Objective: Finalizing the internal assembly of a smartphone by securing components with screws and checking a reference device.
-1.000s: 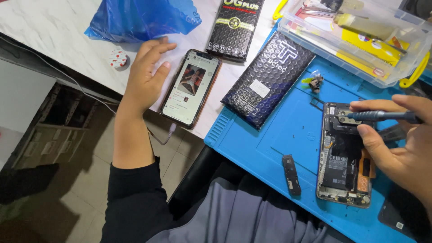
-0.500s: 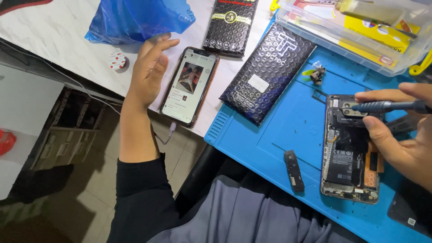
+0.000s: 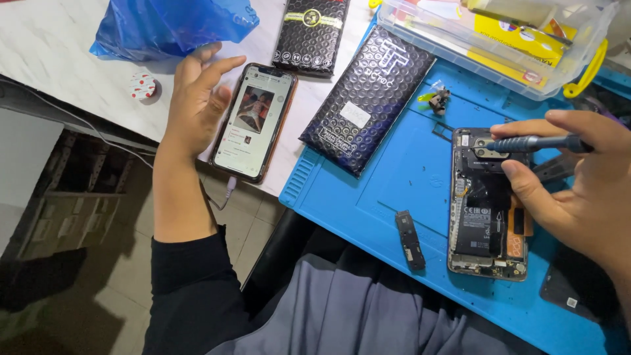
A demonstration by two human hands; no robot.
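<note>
The opened phone (image 3: 488, 204) lies back-off on the blue mat (image 3: 388, 177) at 3 o'clock, black battery and boards bare. The right hand (image 3: 578, 190) has its fingers (image 3: 526, 190) closed around a dark screwdriver (image 3: 536, 142), tip at the phone's top. The left hand (image 3: 197, 98), fingers loosely spread, rests beside a lit phone (image 3: 253, 121). A black bubble pouch with a white label (image 3: 368, 98) lies at 12 o'clock; a blue bag (image 3: 171, 26) at 10.

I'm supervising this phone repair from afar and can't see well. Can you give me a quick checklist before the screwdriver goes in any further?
1. Screwdriver gripped by right hand: ok.
2. Tip over the top of the opened phone: ok; seated in a screw: cannot tell.
3. Opened phone flat on the blue mat: ok.
4. Left hand steadying the opened phone: not ok, it is beside the lit phone.
5. Loose black part away from the work: ok.
</note>
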